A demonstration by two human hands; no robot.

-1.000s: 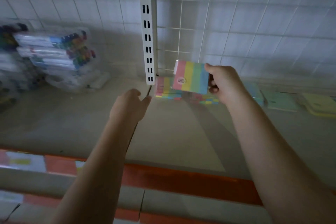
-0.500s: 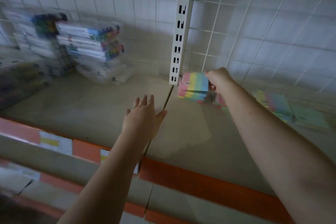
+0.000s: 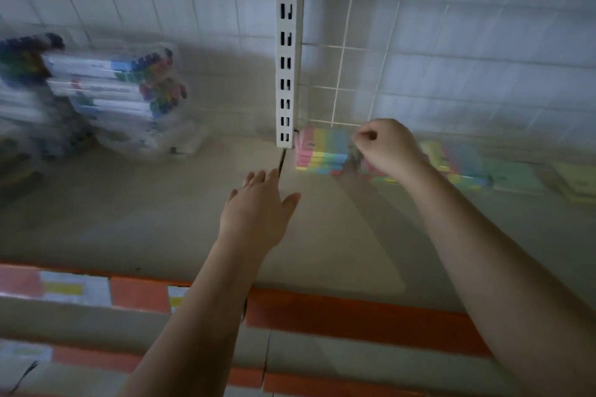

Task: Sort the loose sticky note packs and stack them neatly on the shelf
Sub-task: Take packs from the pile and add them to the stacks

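Sticky note packs in pastel stripes of pink, yellow, green and blue sit stacked at the back of the shelf, just right of the white slotted upright and against the wire grid backing. More loose packs lie flat in a row further right along the back edge, blurred and partly hidden behind the right forearm. The right hand is at the right end of the stack with its fingers curled into a loose fist, knuckles up; its fingertips are turned down out of sight, so whether they still pinch a pack or merely touch the stack cannot be told. The left hand reaches forward over the bare shelf, palm down, fingers straight and slightly spread, thumb out to the right; it holds nothing, and its fingertips point toward the foot of the upright. At the far left of the shelf stands a blurred pile of clear marker sets with coloured caps. The shelf's front edge carries an orange price strip with white and yellow labels.
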